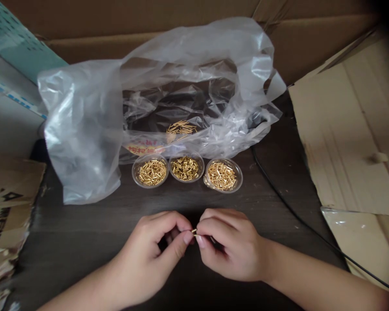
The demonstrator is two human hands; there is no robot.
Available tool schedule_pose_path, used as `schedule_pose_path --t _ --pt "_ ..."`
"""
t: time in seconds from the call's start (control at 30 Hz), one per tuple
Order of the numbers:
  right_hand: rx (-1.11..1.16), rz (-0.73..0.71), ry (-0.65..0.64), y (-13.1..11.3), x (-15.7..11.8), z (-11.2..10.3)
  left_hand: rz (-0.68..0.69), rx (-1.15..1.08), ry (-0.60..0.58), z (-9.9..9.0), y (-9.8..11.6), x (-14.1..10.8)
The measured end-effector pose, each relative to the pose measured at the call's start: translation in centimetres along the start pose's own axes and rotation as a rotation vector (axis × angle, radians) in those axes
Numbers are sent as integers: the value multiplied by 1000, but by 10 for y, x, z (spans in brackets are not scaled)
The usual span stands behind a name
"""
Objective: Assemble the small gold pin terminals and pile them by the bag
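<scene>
My left hand [164, 246] and my right hand [227, 242] meet fingertip to fingertip above the dark table. Between them shows a small brass-coloured metal piece [194, 232], pinched by the thumb and forefinger of my left hand. The fingertips of my right hand are pressed together at the same spot; what they grip is too small to make out. Just beyond the hands stand three round clear cups: the left cup [151, 185] with gold pins, the middle cup [187, 179] with short brass tubes, the right cup [225, 190] with thin gold pins.
Behind the cups lies a clear plastic bag [90, 108] with loose gold pins [181, 129] in it. A black cable [278, 194] crosses the right side of the table. Cardboard [340, 129] stands at right, more cardboard [9, 207] at left, and a box wall at the back.
</scene>
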State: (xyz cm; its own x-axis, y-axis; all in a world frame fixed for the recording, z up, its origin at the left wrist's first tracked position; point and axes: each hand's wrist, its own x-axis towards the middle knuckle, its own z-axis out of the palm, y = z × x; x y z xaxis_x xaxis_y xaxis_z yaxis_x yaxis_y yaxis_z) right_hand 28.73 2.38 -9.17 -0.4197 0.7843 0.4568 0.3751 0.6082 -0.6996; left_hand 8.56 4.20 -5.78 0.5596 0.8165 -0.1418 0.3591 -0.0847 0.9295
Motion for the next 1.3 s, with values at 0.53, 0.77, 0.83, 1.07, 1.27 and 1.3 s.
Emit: schedule_pose_path --t 0.53,0.77,0.83,1.07,1.27,1.3 --pt "-76 21 -135 -2 1 -2 45 30 10 1 -1 -3" --pt "61 22 -58 -3 3 -6 122 54 -57 -1 -7 -5" --pt "191 90 -99 -3 6 -10 148 81 -77 -2 -10 -5" --pt "304 151 -182 -4 9 -12 142 86 -139 -2 -11 -3" --pt "328 149 -178 -2 7 -11 141 79 -166 -4 -6 -2" --pt "337 155 -177 -2 7 -12 143 80 -165 -4 -6 -2"
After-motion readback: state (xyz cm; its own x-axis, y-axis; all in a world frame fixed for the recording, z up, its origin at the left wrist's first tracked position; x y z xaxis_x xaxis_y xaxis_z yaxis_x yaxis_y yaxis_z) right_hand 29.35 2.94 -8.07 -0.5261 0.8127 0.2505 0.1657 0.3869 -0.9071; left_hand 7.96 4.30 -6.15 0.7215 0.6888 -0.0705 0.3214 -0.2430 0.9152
